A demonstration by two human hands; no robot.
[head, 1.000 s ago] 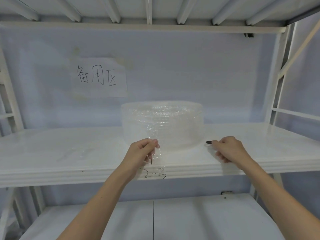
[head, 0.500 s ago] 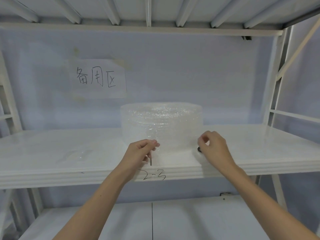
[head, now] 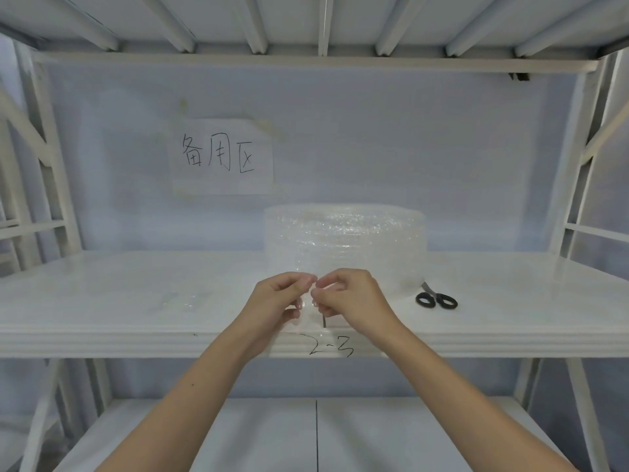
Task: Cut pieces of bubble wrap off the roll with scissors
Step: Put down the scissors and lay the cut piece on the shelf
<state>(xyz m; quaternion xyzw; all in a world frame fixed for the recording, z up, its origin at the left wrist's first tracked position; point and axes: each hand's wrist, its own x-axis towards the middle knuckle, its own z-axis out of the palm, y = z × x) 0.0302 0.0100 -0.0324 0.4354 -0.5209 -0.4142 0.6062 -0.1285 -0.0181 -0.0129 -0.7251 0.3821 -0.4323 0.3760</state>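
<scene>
Clear bubble wrap roll (head: 345, 247) stands on its end toward the back of the white shelf (head: 136, 301), a little right of centre, below a taped paper sign (head: 222, 157) with handwritten characters. From my remote seat I see its loose end drawn forward toward the shelf's front edge, where both hands meet. My left hand (head: 280, 303) has its fingers (head: 299, 279) curled in, pinching the free edge of the film between thumb and forefinger. My right hand (head: 352, 299) does the same just beside it, fingertips nearly touching those of the left (the film between them is so transparent that I cannot tell exactly where its edge runs).

Black-handled scissors (head: 435, 299) lie flat on the shelf to the right of the roll, apart from the right hand, their blades pointing back toward the roll's base and partly hidden by it. A small scrap of clear film (head: 185, 301) lies on the shelf well to the left. On the shelf's front lip, below the hands, is a handwritten mark (head: 332, 349) reading "2-3".
</scene>
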